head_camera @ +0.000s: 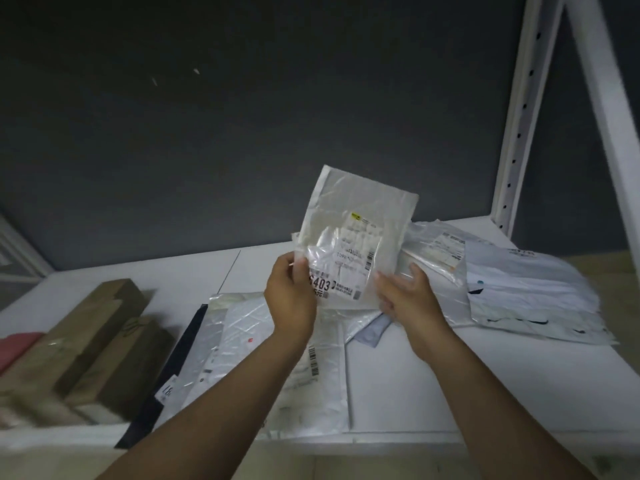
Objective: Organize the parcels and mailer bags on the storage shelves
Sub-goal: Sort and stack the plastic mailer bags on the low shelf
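While the left hand (292, 296) and right hand (408, 299) are gripping a mailer bag (353, 237), contents unclear, above the shelf (450, 393), other bags (519, 289) are lying toward its right edge, cardboard boxes (97, 341) lining its left.

Landmark: mailer bag (349, 244), held upright between my left hand (291, 299) and right hand (408, 299), above the shelf (433, 375).
- Left of it, well apart: boxes (104, 327) in a row on the shelf.
- Below and before it: flat mailer bags (242, 341), overlapping.
- Right of it: heap of mailer bags (526, 292).
- Behind it, rightward: shelf post (519, 133).
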A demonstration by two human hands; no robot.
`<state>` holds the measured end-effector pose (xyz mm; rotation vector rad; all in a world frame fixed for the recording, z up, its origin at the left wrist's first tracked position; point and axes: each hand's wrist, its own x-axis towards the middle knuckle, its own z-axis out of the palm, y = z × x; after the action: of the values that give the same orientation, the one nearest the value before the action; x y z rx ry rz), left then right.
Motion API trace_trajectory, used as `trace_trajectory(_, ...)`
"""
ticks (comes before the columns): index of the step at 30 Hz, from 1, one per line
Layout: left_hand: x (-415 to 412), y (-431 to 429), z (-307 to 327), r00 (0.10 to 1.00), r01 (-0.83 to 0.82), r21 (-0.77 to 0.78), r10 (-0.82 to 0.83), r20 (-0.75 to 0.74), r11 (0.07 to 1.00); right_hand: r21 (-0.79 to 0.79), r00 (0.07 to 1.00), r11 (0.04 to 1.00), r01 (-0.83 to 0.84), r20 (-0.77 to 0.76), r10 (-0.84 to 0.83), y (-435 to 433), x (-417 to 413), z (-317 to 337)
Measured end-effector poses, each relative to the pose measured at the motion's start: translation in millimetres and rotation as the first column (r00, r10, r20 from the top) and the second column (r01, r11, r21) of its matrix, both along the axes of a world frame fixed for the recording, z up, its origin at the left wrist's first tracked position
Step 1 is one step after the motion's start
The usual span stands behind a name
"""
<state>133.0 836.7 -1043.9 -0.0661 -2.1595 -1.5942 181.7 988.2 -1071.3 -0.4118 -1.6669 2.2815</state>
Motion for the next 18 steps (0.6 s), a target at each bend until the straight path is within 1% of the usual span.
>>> trace_trajectory(2,10.5,-13.7,6.0,0.998,0.028,0.038,-0.03,0.054,0.999,0.035,1.0,0.999,0.015,0.014,-0.016,-1.7,4.3,3.3)
trace_trajectory(5,24.4,-34.2,18.4,0.98,0.095,0.084,-0.108,0.166,0.992,0.108,0.997,0.993,-0.041,0.063,0.035,-2.8,13.4,6.7)
trace_trajectory(7,31.1,-46.0,23.4,0.939,0.221,0.047,-0.225,0.259,0.974,0.079,0.993,0.994,-0.075,0.096,0.068,-2.2,20.4,8.0)
trace_trajectory(10,38.2,-61.3,24.7,0.844,0.387,-0.002,-0.353,0.403,0.922,0.088,0.989,0.994,-0.059,0.144,0.046,3.7,33.9,12.2)
trace_trajectory(11,39.6,-65.5,21.1,0.828,0.412,-0.028,-0.361,0.43,0.911,0.111,0.985,0.993,-0.047,0.17,0.027,5.5,40.2,12.1)
trace_trajectory(13,44.3,-70.8,10.3,0.825,0.434,-0.135,-0.333,0.456,0.89,0.195,0.974,0.98,-0.025,0.228,-0.02,8.3,53.2,7.2)
trace_trajectory(16,47.3,-78.4,-19.4,0.843,0.4,-0.232,-0.256,0.473,0.886,0.324,0.946,0.946,-0.01,0.309,-0.096,10.9,69.4,-5.1)
trace_trajectory(17,47.1,-82.9,-28.6,0.861,0.377,-0.325,-0.198,0.468,0.867,0.347,0.939,0.938,-0.006,0.324,-0.114,11.8,73.6,-7.3)
trace_trajectory(18,47.9,-88.2,-36.9,0.876,0.363,-0.444,-0.138,0.463,0.819,0.363,0.932,0.932,-0.004,0.339,-0.128,13.3,76.9,-9.0)
